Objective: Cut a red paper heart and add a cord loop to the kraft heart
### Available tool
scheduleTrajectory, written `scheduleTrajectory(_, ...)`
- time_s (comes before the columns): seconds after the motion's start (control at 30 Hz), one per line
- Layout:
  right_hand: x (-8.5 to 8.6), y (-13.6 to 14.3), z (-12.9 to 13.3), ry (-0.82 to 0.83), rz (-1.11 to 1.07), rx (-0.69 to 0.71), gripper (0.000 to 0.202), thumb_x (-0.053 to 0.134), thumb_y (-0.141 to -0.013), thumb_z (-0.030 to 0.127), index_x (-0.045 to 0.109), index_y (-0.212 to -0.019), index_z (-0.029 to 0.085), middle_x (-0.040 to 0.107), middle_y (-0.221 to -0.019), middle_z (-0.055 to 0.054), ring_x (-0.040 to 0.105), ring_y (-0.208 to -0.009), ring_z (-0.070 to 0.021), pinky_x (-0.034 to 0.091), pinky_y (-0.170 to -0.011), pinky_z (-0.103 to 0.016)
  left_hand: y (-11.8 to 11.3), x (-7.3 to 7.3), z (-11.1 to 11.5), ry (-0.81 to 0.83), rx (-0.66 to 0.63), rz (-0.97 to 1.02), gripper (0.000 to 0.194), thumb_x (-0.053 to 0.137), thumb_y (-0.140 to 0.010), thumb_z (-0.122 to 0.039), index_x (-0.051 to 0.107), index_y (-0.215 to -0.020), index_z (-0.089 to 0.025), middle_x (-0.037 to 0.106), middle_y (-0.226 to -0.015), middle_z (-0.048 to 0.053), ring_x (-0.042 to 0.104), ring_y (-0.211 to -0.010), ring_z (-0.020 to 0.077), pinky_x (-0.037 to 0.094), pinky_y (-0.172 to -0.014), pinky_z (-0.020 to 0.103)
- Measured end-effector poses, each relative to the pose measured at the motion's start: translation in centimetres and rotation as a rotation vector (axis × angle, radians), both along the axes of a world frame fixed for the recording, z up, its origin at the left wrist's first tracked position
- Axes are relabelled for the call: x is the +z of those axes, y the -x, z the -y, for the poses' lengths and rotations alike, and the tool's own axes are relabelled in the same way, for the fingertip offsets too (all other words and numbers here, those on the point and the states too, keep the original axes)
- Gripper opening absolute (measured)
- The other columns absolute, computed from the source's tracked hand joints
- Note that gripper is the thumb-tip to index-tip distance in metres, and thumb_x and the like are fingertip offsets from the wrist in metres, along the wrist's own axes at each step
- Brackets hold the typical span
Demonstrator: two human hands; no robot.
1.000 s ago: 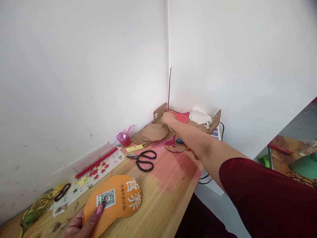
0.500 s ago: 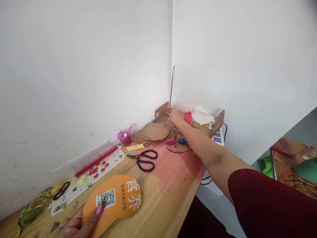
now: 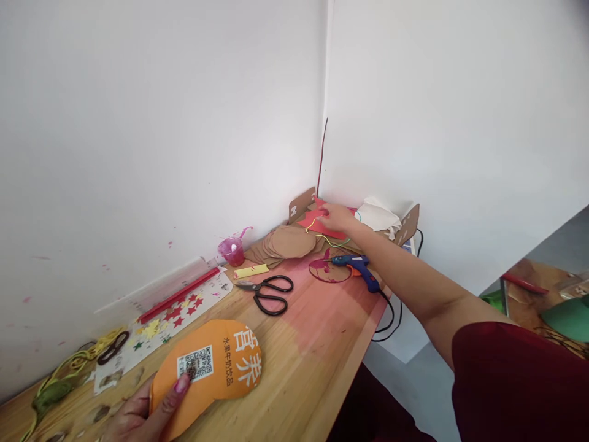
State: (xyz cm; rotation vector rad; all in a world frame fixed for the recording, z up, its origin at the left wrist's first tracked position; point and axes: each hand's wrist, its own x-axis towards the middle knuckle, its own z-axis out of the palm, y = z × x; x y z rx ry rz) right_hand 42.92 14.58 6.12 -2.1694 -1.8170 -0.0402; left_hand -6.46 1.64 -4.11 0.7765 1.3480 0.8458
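Observation:
My left hand (image 3: 140,417) grips an orange cardboard cutout (image 3: 197,344) with rounded lobes, a QR code and white lettering; the thumb lies on its face. At the far corner of the table, my right hand (image 3: 338,220) has its fingers closed on red paper (image 3: 313,220). A yellow and green cord (image 3: 338,241) trails beneath that hand. Just in front lie a stack of brown cardboard discs (image 3: 292,242) and a blue glue gun (image 3: 361,264), its nozzle over a pink-stained disc (image 3: 321,272). Black-handled scissors (image 3: 271,294) rest open nearer me.
Against the left wall stand a pink-stained cup (image 3: 231,250) and a sheet with star cutouts (image 3: 177,313). Yellow cords (image 3: 69,374) lie at the near left. White cloth or paper (image 3: 377,216) sits in the corner. The glue gun's black cable (image 3: 391,316) hangs over the table's right edge.
My right hand has shifted slightly right, and red paper now shows around its fingers. The forearm has moved off the glue gun, uncovering it. My left hand keeps the orange cutout nearly still.

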Motion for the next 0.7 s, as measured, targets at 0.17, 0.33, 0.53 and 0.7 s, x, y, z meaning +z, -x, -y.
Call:
scheduleTrajectory(0.17, -0.7, -1.2, 3.3, 0.118, 0.108, -0.017, 0.066, 0.068, -0.08, 0.043, 0.056, -0.138, 0.014, 0.058, -0.138, -0.017, 0.054, -0.123, -0.0358, 0.045, -0.097, -0.041, -0.1, 0.2, 0.1, 0.021, 0.012, 0.02, 0.082, 0.087, -0.061, -0.05, 0.059, -0.134, -0.026, 0.076, -0.111, 0.008, 0.071, -0.103, 0.0379, 0.062, -0.084, 0.045)
scheduleTrajectory(0.33, -1.9, -0.2, 4.1, 0.135, 0.201, -0.002, 0.051, 0.066, -0.082, 0.036, 0.061, -0.129, 0.016, 0.059, -0.134, -0.019, 0.049, -0.126, -0.0376, 0.039, -0.102, -0.049, -0.4, 0.6, 0.4, 0.018, 0.018, 0.028, 0.085, 0.087, -0.06, -0.051, 0.059, -0.135, -0.025, 0.078, -0.106, 0.007, 0.072, -0.1, 0.0372, 0.062, -0.082, 0.043)
scheduleTrajectory(0.53, -2.4, 0.3, 3.4, 0.104, 0.212, -0.023, 0.043, 0.062, -0.083, 0.032, 0.063, -0.123, 0.015, 0.063, -0.126, -0.018, 0.056, -0.117, -0.0353, 0.044, -0.094, -0.044, -0.4, 1.0, 0.5, -0.019, -0.039, -0.018, 0.089, 0.086, -0.059, -0.053, 0.056, -0.138, -0.025, 0.078, -0.103, 0.008, 0.073, -0.095, 0.0377, 0.064, -0.071, 0.041)
scheduleTrajectory(0.7, -2.4, 0.6, 3.3, 0.075, 0.188, -0.049, 0.038, 0.06, -0.083, 0.029, 0.066, -0.118, 0.015, 0.066, -0.123, -0.017, 0.059, -0.112, -0.0331, 0.046, -0.089, -0.04, -0.6, 1.5, 0.7, -0.018, -0.062, -0.017, 0.088, 0.086, -0.06, -0.051, 0.056, -0.139, -0.026, 0.079, -0.1, 0.008, 0.074, -0.091, 0.0372, 0.065, -0.068, 0.04)
